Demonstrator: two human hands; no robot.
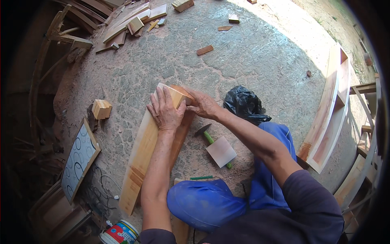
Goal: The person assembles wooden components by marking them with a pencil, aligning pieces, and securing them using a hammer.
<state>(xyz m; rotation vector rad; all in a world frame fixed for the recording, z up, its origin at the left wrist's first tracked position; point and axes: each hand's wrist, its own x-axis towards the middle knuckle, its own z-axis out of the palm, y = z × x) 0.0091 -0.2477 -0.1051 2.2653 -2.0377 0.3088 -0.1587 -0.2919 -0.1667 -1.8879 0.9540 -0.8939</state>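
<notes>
Between my arms stands a long wooden piece with a pale board point(146, 142) on its left and a reddish-brown board point(183, 132) on its right. A short block of wood point(176, 96) shows between them at the far end. My left hand point(165, 110) is closed over that end, fingers lying across the pale board and thumb toward the block. At the right corner, my right hand point(203, 103) grips the reddish-brown board, its fingertips partly hidden. Beside it on the floor lies a hammer point(208, 136) with a green handle, partly covered by a pale square wooden piece point(221, 151).
A black plastic bag point(243, 101) lies near my right knee, and a green stick-like item point(201, 177) by the other. Left are stacked wood blocks point(101, 109), a circle-patterned panel point(80, 158) and a paint bucket point(120, 233). A long wooden frame point(331, 110) stands right; scrap wood point(126, 26) lies far left.
</notes>
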